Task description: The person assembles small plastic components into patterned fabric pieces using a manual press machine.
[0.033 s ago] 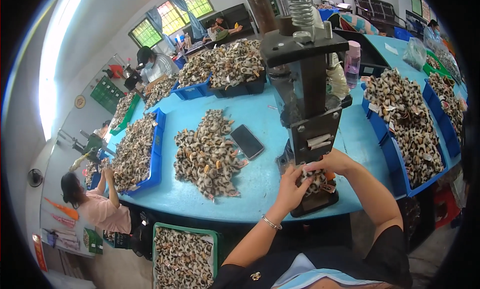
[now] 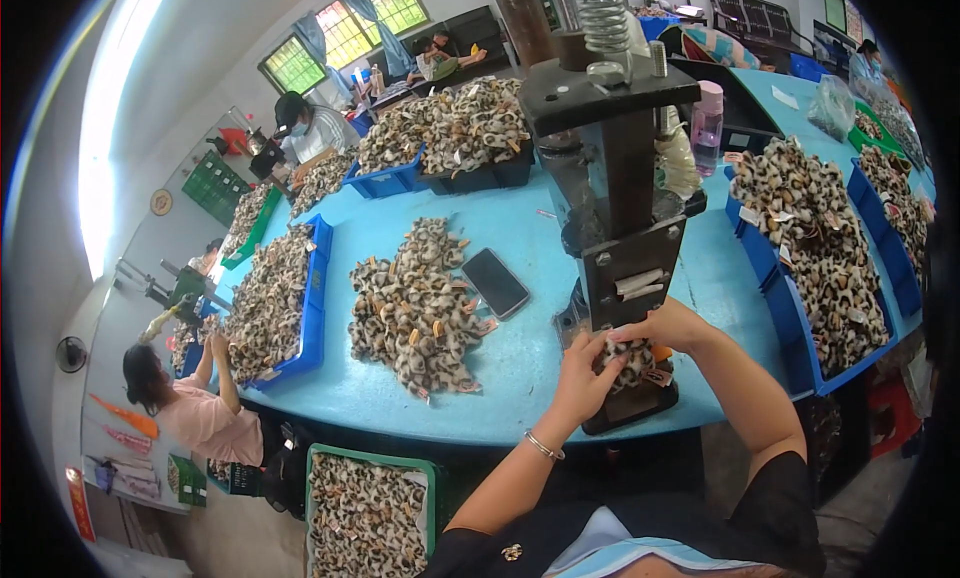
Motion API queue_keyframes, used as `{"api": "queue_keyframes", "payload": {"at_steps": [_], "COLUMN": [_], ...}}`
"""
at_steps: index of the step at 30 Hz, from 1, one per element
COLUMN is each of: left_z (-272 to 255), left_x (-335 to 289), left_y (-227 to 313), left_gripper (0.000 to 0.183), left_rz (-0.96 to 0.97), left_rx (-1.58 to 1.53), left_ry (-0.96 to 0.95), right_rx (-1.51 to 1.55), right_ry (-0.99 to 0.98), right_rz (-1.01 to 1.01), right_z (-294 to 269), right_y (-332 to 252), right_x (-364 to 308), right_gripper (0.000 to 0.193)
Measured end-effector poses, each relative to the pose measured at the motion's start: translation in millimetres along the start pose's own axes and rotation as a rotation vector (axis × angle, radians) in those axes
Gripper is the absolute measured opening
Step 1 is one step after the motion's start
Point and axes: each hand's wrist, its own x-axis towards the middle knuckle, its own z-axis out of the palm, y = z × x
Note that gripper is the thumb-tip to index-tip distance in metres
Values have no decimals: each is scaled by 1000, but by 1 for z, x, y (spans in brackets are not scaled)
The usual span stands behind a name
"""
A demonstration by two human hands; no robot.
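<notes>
A small plush toy (image 2: pixel 633 371) with spotted black, brown and white fur sits low in a dark metal hand press (image 2: pixel 632 248), just above its base plate (image 2: pixel 632 410). A printed tag and a bit of orange show at its right side. My left hand (image 2: pixel 588 376) closes on the toy from the left, its fingers bent over the fur. From the right, my right hand (image 2: pixel 668 325) reaches in with thumb and fingers pressed on the toy's top, under the press's front plate. The far side of the toy is hidden by hands and press.
Left of the press lie a dark phone (image 2: pixel 497 283) and a loose heap of similar plush toys (image 2: pixel 415 313) on the blue table (image 2: pixel 520 378). Full blue bins (image 2: pixel 318 308) stand at both sides. A green crate (image 2: pixel 432 498) is below the table edge. A co-worker (image 2: pixel 205 403) sits at left.
</notes>
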Motion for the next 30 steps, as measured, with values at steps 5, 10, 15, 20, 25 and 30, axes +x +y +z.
{"api": "queue_keyframes", "payload": {"at_steps": [5,10,15,20,25,30], "left_z": [0,2,5,4,14,-5], "left_x": [-2,0,5,5,-1,-13], "left_y": [-7,-1,-7,-11,-13,2], "left_gripper": [34,36,39,35,43,72], "left_rz": [41,58,14,65,141,71], "left_rx": [18,-34,-46,-71,-92,69], "left_ry": [14,36,17,52,122,90], "right_rx": [32,-372,30,-205,-43,351], "right_ry": [224,1114,538,691,177,840], "right_rz": [-31,-948,-667,-602,-1644,-995], "right_z": [16,-25,-78,-71,-32,-27], "right_y": [39,-21,-220,-247,-123,-180], "right_x": [-5,-26,29,59,-88,-39], "right_gripper": [45,36,59,61,16,33]}}
